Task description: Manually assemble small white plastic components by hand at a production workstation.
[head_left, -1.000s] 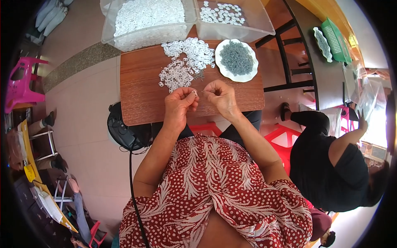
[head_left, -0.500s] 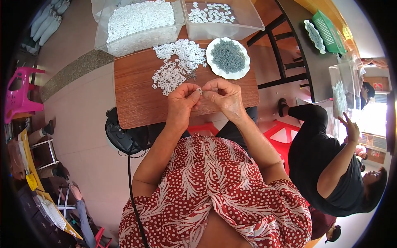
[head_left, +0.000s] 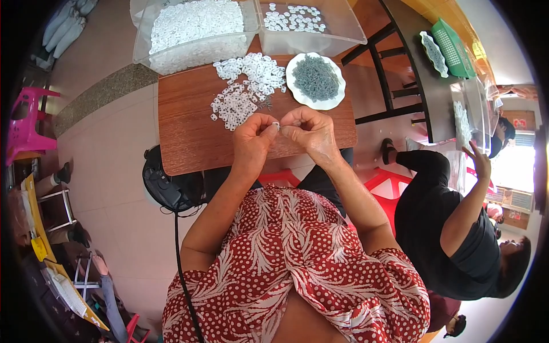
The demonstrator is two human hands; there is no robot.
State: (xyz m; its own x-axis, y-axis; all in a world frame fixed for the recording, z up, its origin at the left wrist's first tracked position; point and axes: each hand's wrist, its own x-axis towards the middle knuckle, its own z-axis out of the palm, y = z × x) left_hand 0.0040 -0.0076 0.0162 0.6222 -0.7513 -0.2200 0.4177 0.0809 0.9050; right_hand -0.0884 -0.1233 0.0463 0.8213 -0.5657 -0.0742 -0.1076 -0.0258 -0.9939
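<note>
My left hand (head_left: 254, 139) pinches a small white plastic piece (head_left: 277, 125) between thumb and forefinger, over the near part of the brown table (head_left: 189, 150). Close against it on the right, my right hand (head_left: 313, 136) has thumb and forefinger pressed together; what they hold is too small to make out. Just beyond my hands lies a loose heap of white plastic pieces (head_left: 233, 107), with a few thin grey screw-like pins (head_left: 266, 103) beside it. A white scalloped plate (head_left: 338, 100) at the right holds a mound of similar grey pins (head_left: 315, 77).
Two clear plastic bins stand at the far edge: the left bin (head_left: 197, 60) heaped with white pieces, the right bin (head_left: 337, 39) holding fewer. A black bag (head_left: 168, 180) sits left of the table. At right, a person in black (head_left: 434, 228) raises a hand near a dark table (head_left: 417, 68).
My hands keep the same pinch at nearly the same spot. The person on the right has shifted slightly, and the clear bag by that person's hand hangs differently.
</note>
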